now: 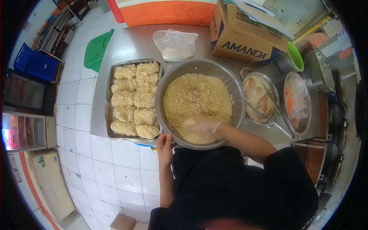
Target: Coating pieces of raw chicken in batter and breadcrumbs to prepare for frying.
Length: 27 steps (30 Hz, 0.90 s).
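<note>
A large round metal bowl holds pale yellow breadcrumbs, with a pinkish patch in the middle. My right hand, blurred and in what looks like a clear glove, is down in the crumbs near the bowl's front side; whether it holds anything cannot be told. At the bowl's lower left rim, the fingers of my left hand grip the edge. Left of the bowl, a rectangular metal tray carries two columns of crumb-coated pieces. On the right, a metal pot contains pieces in creamy batter, with metal tongs across it.
Behind the bowl lie a clear plastic bag of white powder and a cardboard box with papers on top. An oval metal basin with a plastic bag and a green strainer stand right. A green bin is beyond the table's left edge.
</note>
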Tool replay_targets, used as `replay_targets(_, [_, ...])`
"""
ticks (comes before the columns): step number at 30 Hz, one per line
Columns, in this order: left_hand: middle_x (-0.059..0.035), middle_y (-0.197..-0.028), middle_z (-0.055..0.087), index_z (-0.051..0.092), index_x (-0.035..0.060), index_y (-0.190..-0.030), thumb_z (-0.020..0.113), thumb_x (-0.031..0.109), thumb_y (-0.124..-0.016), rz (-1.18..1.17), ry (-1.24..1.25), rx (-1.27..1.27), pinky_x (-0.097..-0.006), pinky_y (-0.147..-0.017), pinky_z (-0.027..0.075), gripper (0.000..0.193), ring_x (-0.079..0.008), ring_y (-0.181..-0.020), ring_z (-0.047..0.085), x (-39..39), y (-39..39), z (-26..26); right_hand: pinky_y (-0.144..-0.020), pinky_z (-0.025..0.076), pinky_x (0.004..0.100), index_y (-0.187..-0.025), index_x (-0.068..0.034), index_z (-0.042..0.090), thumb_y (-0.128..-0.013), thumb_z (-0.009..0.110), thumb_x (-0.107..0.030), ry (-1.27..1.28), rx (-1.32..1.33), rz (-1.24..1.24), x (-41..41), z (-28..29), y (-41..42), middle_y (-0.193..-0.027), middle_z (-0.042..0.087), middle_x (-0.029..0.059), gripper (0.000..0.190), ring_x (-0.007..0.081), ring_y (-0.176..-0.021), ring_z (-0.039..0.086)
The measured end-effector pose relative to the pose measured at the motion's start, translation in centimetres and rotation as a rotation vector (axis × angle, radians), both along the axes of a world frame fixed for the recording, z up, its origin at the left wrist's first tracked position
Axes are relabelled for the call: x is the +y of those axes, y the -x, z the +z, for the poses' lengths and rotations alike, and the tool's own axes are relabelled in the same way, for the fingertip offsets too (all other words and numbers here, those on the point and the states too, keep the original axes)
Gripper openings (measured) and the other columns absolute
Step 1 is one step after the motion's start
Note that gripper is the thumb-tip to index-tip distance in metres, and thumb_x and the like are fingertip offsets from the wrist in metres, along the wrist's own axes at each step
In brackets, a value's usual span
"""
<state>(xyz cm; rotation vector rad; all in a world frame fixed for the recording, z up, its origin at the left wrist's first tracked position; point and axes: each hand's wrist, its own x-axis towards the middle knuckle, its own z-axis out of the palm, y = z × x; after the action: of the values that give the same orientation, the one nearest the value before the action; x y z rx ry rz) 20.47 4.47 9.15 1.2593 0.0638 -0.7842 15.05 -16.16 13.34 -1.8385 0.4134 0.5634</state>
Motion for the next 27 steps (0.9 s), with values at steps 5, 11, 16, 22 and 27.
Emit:
replay_targets(5, [-0.0006,-0.085,0.057,0.053,0.0059,-0.086,0.053,0.023,-0.095,-0.018,0.009,-0.067,-0.0270,-0.069,0.052,0.019,-0.0096,-0.079,0.056,0.8,0.0,-0.6,-0.087,0.045,0.0429,-0.110,-0.006,0.060,-0.087,0.053,-0.034,0.288,-0.444,-0.096,-5.1,2.3,-0.9,-0.107,0.061,0.0161,0.037,0.0335,-0.099,0.058])
replay_targets(11, [-0.0012,-0.085,0.057,0.053,0.0053,-0.087,0.053,0.024,-0.095,0.004,0.014,-0.007,-0.0279,-0.068,0.052,0.021,-0.0099,-0.080,0.057,0.2,0.1,0.5,-0.090,0.043,0.0418,-0.120,-0.003,0.054,-0.087,0.055,-0.043,0.394,-0.022,0.517,-1.8,2.4,1.4,-0.111,0.059,0.0207,0.051,0.0366,-0.104,0.055])
replay_targets(16, [0.0000,-0.084,0.057,0.053,0.0062,-0.087,0.053,0.026,-0.095,0.009,-0.021,-0.006,-0.0269,-0.068,0.052,0.022,-0.0095,-0.079,0.057,0.4,0.3,0.6,-0.079,0.049,0.0401,-0.110,-0.007,0.061,-0.081,0.060,-0.043,0.310,-0.002,0.218,0.4,-1.3,2.2,-0.099,0.064,0.0184,0.047,0.0322,-0.086,0.062])
replay_targets(22, [0.0009,-0.082,0.057,0.053,0.0065,-0.085,0.053,0.026,-0.095,0.012,-0.053,0.000,-0.0246,-0.066,0.050,0.022,-0.0087,-0.076,0.057,0.8,0.3,0.1,-0.074,0.049,0.0410,-0.108,-0.004,0.062,-0.087,0.053,-0.040,0.103,-0.278,-0.042,-4.3,2.5,-3.2,-0.094,0.065,0.0171,0.042,0.0301,-0.081,0.063])
replay_targets(27, [0.0006,-0.079,0.056,0.053,0.0062,-0.084,0.053,0.025,-0.095,0.033,-0.035,0.000,-0.0239,-0.064,0.048,0.022,-0.0080,-0.072,0.054,0.4,0.1,0.5,-0.108,0.027,0.0416,-0.133,0.004,0.039,-0.093,0.038,-0.041,1.127,-0.454,0.113,-1.2,-2.8,-3.9,-0.136,0.041,0.0245,0.060,0.0358,-0.130,0.035])
